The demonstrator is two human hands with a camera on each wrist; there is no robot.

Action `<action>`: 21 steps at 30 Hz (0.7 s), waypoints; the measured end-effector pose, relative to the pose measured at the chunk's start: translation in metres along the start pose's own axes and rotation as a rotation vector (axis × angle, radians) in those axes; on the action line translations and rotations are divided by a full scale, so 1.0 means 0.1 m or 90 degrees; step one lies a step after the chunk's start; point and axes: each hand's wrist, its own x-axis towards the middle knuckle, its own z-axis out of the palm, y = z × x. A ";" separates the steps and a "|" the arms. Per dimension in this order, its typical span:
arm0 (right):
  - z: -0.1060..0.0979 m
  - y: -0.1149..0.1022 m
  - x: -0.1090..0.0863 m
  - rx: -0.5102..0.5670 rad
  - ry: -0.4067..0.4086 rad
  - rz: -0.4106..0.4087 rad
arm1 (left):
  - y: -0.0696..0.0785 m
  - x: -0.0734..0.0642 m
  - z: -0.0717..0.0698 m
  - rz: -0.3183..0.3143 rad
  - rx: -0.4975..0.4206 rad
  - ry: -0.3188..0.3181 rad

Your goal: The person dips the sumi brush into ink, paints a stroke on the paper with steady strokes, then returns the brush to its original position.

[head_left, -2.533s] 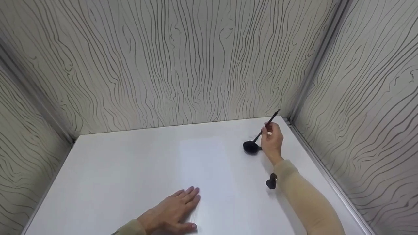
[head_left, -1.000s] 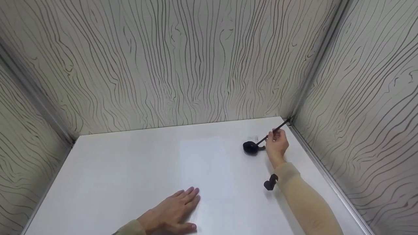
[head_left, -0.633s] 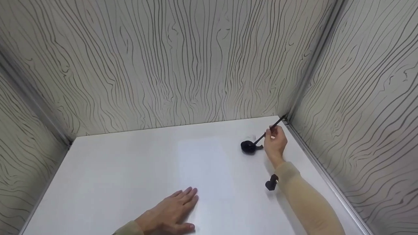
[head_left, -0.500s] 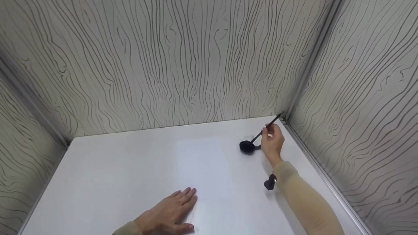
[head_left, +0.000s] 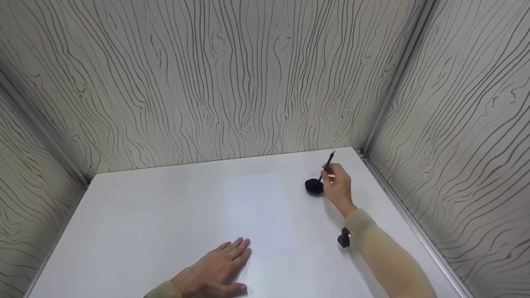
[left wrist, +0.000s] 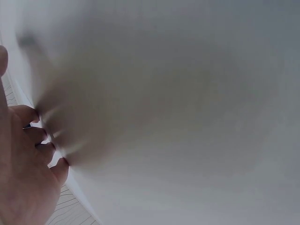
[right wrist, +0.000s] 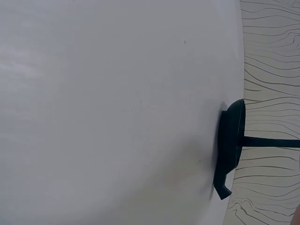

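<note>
In the head view my right hand (head_left: pixel 338 187) pinches a slender dark brush (head_left: pixel 330 159) with a small loop at its top. Its lower end reaches into a small black dish (head_left: pixel 313 187) on the table; the tip is hidden. The right wrist view shows the dish (right wrist: pixel 229 136) from the side, with a short bent handle at its lower end and the brush shaft (right wrist: pixel 272 142) rising from it. My left hand (head_left: pixel 215 267) rests palm down on the white surface, fingers extended and thumb apart, near the lower edge of a pale rectangle like a sheet of paper (head_left: pixel 256 215).
The white table (head_left: pixel 157 215) meets a wood-grain patterned back wall (head_left: pixel 232 82), with similar panels at both sides. Metal rails (head_left: pixel 418 231) run along its right edge. A small black device (head_left: pixel 343 238) sits at my right wrist.
The brush's top swung to the right, then came back left and now stands steeper. My right hand moved with it, covering the dish's handle. The left hand and dish stayed in place.
</note>
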 end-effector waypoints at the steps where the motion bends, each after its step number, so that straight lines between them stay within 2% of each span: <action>1: 0.00 0.00 -0.01 0.004 -0.001 -0.005 | 0.00 0.00 -0.01 -0.001 0.001 -0.001; 6: -0.03 0.01 -0.01 0.024 0.004 -0.008 | 0.00 -0.01 -0.02 0.001 0.002 0.002; 9: -0.05 0.00 0.01 0.046 0.023 0.028 | 0.00 -0.01 -0.03 -0.001 -0.003 0.000; 15: -0.07 -0.02 0.12 0.102 0.114 0.181 | -0.02 0.00 -0.02 -0.009 -0.007 -0.008; 18: -0.07 0.02 0.13 0.100 0.146 0.268 | -0.01 0.02 0.00 -0.011 -0.004 -0.011; 21: -0.08 0.08 0.10 0.074 0.162 0.325 | 0.00 0.03 0.00 -0.012 -0.002 -0.015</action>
